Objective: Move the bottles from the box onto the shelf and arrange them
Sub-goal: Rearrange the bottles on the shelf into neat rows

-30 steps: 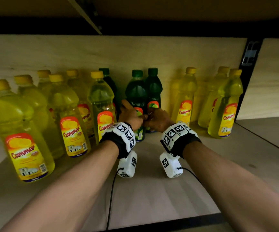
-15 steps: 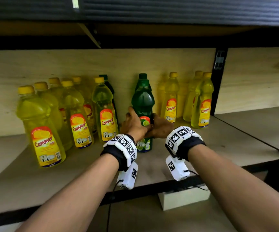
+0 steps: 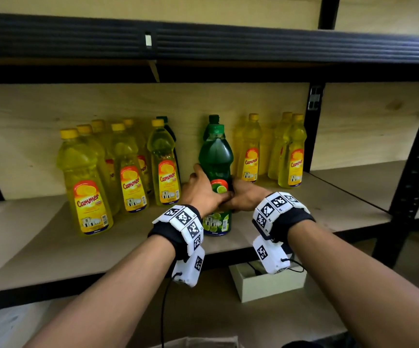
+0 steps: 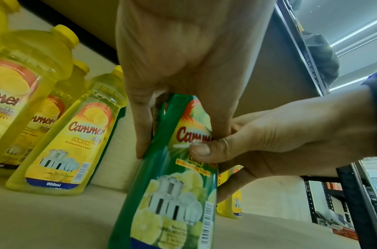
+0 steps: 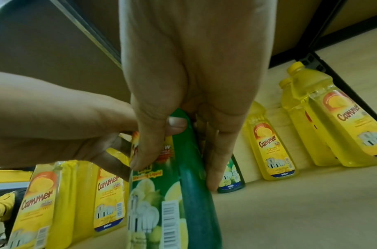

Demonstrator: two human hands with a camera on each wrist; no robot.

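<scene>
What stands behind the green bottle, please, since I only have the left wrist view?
Observer: A second green bottle, directly behind the held bottle.
Operator: Is the held one's cap on?
Observer: Yes, its green cap is on.
Operator: Is any box in sight?
Observer: A small open box lies below the shelf.

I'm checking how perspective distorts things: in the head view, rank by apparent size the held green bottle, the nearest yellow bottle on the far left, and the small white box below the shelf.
1. and 2. Green bottle and far-left yellow bottle: look alike, so unranked.
3. White box: smallest, partly hidden by the right wrist.
</scene>
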